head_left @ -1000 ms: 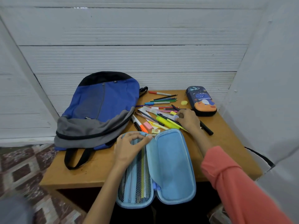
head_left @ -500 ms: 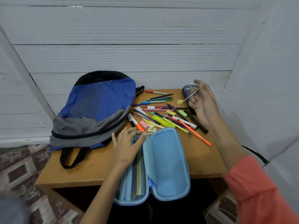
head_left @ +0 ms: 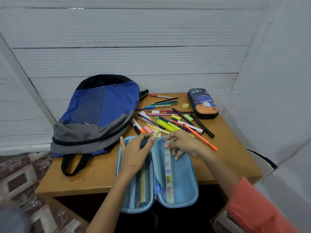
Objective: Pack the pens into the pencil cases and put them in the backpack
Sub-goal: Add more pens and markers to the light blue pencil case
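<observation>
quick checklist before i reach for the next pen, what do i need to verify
1. Blue pencil case open and flat: ok.
2. Case fully supported: not ok, its near end overhangs the table edge.
3. Ruler inside the right half: ok.
4. Right hand clear of the ruler: cannot tell, its fingers blur over the ruler's far end.
5. Left hand on the mesh side: ok, it rests there.
6. Loose pens within reach: ok, piled just beyond the case.

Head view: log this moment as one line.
phase: packing; left hand: on mesh pocket; right hand: holds ruler in open blue case; pens: loose on table; dark case: shut
</observation>
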Motion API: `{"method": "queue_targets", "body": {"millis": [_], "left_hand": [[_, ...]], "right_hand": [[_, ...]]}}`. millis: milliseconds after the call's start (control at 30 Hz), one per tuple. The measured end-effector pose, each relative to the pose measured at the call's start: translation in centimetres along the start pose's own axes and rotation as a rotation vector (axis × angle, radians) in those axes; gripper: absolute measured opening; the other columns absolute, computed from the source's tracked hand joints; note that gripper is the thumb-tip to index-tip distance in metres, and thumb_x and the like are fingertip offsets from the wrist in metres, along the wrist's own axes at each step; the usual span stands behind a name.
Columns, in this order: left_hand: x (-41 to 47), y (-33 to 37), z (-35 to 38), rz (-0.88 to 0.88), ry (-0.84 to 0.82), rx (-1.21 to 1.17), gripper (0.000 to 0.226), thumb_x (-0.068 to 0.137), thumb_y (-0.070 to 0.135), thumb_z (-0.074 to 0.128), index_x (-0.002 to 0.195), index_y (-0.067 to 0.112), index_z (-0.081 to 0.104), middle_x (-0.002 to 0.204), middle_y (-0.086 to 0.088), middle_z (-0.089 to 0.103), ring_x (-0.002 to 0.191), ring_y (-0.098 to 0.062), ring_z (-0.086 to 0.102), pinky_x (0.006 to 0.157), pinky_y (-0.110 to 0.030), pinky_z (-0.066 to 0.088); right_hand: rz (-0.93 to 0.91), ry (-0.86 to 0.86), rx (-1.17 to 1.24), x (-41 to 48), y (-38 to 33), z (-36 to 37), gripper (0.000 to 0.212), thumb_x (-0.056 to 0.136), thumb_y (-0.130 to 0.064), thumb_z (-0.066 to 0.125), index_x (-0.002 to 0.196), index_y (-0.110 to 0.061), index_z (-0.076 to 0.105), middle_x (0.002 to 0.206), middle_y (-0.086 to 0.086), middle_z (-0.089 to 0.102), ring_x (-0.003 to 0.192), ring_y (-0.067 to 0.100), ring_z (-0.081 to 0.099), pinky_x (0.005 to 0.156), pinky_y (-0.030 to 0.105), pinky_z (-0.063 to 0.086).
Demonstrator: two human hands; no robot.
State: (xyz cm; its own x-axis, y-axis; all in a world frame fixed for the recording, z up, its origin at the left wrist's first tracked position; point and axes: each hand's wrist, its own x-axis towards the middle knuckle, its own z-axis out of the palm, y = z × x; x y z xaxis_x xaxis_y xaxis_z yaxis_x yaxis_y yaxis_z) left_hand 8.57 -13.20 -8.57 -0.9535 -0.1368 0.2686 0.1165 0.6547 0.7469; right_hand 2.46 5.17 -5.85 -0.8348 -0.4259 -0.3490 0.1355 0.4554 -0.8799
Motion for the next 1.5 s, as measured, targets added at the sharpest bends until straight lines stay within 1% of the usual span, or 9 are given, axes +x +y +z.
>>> {"method": "queue_targets", "body": {"millis": [100,267,367,467,633,867,967,1067,1500], "left_hand": [[-0.1,-0.1,0.1,0.014,0.000,0.007,0.040,0.084,0.072,0.030,0.098,0.048,0.058,0.091,0.030,0.063,0.093,0.017,0.052,0.118,-0.045,-0.014],[-0.1,-0.2,0.2,0.003,0.001,0.005,0.046,0.086,0.070,0.031,0.105,0.043,0.063,0.099,0.021,0.068,0.102,0.004,0.057,0.118,-0.048,-0.012],[-0.1,0.0,0.2,-0.001,-0.008,-0.004,0.040,0.087,0.068,0.032,0.103,0.045,0.061,0.099,0.020,0.068,0.103,0.002,0.058,0.119,-0.048,-0.011],[-0.2,0.2,0.1,0.025,-0.020,-0.033,0.042,0.083,0.073,0.026,0.103,0.050,0.055,0.094,0.023,0.067,0.100,0.009,0.056,0.119,-0.048,-0.005],[-0.4,0.3,0.2,0.045,-0.027,-0.065,0.027,0.084,0.072,0.024,0.094,0.059,0.046,0.078,0.021,0.067,0.089,0.014,0.057,0.118,-0.049,0.005],[-0.4,0.0,0.3,0.040,-0.025,-0.041,0.039,0.085,0.074,0.018,0.101,0.056,0.049,0.086,0.019,0.068,0.093,0.002,0.060,0.116,-0.052,0.009],[-0.4,0.0,0.3,0.034,-0.038,-0.033,0.046,0.085,0.074,0.016,0.107,0.052,0.050,0.082,0.018,0.066,0.095,-0.001,0.060,0.117,-0.052,0.006],[-0.4,-0.1,0.3,0.035,-0.044,-0.037,0.046,0.086,0.074,0.015,0.107,0.052,0.050,0.084,0.018,0.067,0.097,0.000,0.060,0.117,-0.052,0.007],[-0.3,0.3,0.1,-0.002,-0.068,-0.055,0.037,0.090,0.062,0.024,0.109,0.048,0.052,0.085,0.026,0.064,0.096,0.004,0.057,0.117,-0.051,0.008]], "right_hand": [[-0.044,0.051,0.005,0.3,0.6,0.5,0.040,0.084,0.000,0.070,0.121,-0.001,0.058,0.095,0.013,0.062,0.065,0.020,0.064,0.049,0.027,0.056],[-0.112,0.185,-0.181,0.4,1.7,1.1,0.039,0.076,-0.002,0.079,0.111,-0.011,0.065,0.112,0.003,0.063,0.062,0.025,0.068,0.052,0.029,0.055],[-0.163,0.158,-0.292,0.2,2.0,1.6,0.032,0.075,-0.008,0.081,0.098,-0.023,0.066,0.101,-0.001,0.065,0.057,0.008,0.061,0.048,0.025,0.048],[-0.183,0.159,-0.306,0.1,2.1,1.9,0.030,0.075,-0.008,0.080,0.094,-0.025,0.066,0.085,-0.010,0.059,0.058,0.007,0.053,0.047,0.024,0.044],[-0.194,0.169,-0.251,0.1,2.1,1.4,0.031,0.078,-0.012,0.079,0.107,-0.014,0.069,0.100,-0.006,0.066,0.045,0.007,0.055,0.047,0.026,0.046],[-0.295,0.570,0.034,-0.1,1.7,-1.6,0.019,0.088,-0.006,0.065,0.100,-0.019,0.071,0.090,0.000,0.068,0.067,0.017,0.062,0.058,0.032,0.051],[-0.186,0.740,-0.211,0.4,3.3,-4.3,0.018,0.089,-0.010,0.063,0.101,-0.021,0.072,0.099,-0.003,0.068,0.091,0.013,0.062,0.070,0.032,0.053],[0.019,0.740,-0.419,-0.2,5.3,-6.6,0.017,0.088,-0.008,0.064,0.102,-0.016,0.069,0.097,0.001,0.067,0.091,0.015,0.060,0.068,0.029,0.051],[0.066,0.695,-0.405,-1.4,5.7,-5.6,0.010,0.088,-0.018,0.068,0.097,-0.017,0.065,0.084,0.000,0.064,0.076,0.008,0.056,0.056,0.020,0.039]]}}
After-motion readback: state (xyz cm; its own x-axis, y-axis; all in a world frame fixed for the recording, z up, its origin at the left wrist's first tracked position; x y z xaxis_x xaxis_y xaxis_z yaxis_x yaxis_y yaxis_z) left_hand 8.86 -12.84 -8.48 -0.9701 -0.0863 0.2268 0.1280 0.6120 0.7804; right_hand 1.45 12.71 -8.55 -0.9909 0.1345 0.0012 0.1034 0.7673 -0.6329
